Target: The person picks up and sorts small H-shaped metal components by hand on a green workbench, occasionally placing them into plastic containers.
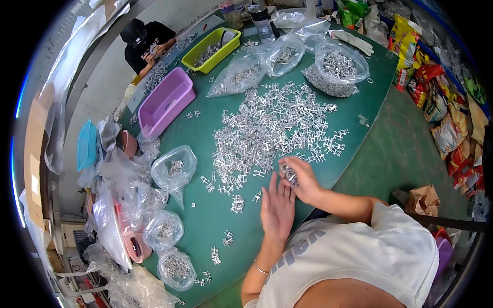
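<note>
A wide heap of small silver H-shaped metal parts (pixel 272 128) covers the middle of the green table (pixel 205 136). At its near edge my right hand (pixel 306 184) is curled around a bunch of the metal parts (pixel 289 175). My left hand (pixel 278 209) lies palm up just below it, fingers stretched out, with nothing in it. Whether its fingertips touch the right hand, I cannot tell. To the left of my left hand sits a neat row of parts (pixel 237 204), and a smaller row (pixel 215 255) lies nearer to me.
Clear bags of parts (pixel 339 66) stand behind the heap. A purple basin (pixel 167 102) and a yellow-green basin (pixel 211 50) are at the far left. More open bags (pixel 176 267) line the left edge. Across the table a person (pixel 146 45) handles similar parts.
</note>
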### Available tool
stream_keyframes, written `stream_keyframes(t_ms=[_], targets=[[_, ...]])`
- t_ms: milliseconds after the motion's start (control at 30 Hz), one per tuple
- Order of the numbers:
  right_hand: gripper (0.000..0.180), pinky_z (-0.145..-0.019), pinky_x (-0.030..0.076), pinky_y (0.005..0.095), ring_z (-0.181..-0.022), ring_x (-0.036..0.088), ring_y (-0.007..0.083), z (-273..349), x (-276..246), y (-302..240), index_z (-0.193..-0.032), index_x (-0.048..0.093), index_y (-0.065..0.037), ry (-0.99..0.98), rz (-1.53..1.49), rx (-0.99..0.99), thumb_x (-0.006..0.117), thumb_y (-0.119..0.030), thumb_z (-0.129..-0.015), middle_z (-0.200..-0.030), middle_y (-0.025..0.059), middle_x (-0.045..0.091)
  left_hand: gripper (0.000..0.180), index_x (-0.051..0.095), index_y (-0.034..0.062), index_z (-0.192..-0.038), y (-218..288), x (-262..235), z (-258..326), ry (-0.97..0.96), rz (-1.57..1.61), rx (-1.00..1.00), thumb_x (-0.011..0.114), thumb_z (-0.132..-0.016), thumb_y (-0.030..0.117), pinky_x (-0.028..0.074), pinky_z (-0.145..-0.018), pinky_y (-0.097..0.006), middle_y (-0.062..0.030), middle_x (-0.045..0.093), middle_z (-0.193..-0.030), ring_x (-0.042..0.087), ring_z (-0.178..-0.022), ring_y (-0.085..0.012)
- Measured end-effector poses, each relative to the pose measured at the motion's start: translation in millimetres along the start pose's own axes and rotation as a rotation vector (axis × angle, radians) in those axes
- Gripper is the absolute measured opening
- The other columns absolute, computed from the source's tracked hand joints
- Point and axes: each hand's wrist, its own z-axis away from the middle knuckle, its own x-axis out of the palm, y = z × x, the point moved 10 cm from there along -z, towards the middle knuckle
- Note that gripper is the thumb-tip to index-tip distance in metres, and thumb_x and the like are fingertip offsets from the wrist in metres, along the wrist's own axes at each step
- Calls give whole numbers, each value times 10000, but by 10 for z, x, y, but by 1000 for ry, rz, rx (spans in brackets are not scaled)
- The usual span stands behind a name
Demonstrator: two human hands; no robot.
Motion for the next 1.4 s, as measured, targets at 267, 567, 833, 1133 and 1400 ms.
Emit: stream_keyframes(t_ms=[267, 567, 833, 1133, 1400], targets=[[154, -410, 375, 194, -709, 535, 153, -112, -27, 116, -903, 525, -43, 21, -495, 588, 508, -194, -872, -867, 84, 542, 553, 215, -18, -1341, 104, -106, -84, 37, -57, 57, 417, -904, 251, 222, -1061, -412, -201, 249, -1385, 264, -1278, -330], [129, -644, 498, 296, -804, 524, 209, -1868, 462, -974, -923, 477, -18, -53, -161, 174, 516, -115, -847, -880, 85, 499, 525, 248, -36, -1332, 595, -587, 158, 246, -264, 211, 456, -880, 132, 310, -1011, -436, -239, 302, -1355, 323, -1250, -359], [200, -914, 351, 452, -923, 505, 257, -3193, 622, -840, -1001, 480, -30, 4, 474, 228, 504, -103, -817, -1028, 94, 482, 461, 316, -44, -1300, 1035, -300, -290, 317, -612, 199, 461, -888, 102, 394, -936, -339, -204, 460, -1239, 486, -1120, -268], [329, -912, 371, 421, -984, 433, 274, -3105, 426, -1206, -1010, 449, -12, 337, 47, -55, 488, 16, -684, -1097, 141, 438, 651, 362, -1, -1270, 1943, 816, -2579, 295, -1665, 909, 663, -727, 195, 343, -944, -430, -237, 408, -1229, 426, -1122, -367], [251, -855, 403, 393, -949, 520, 332, -3085, 696, -1416, -961, 532, 78, 5, 1334, -387, 510, -80, -766, -1076, 225, 500, 122, 601, -22, -834, 2174, 950, -3109, 426, -1801, 1060, 583, -766, 77, 470, -633, -420, -218, 610, -802, 590, -751, -392]])
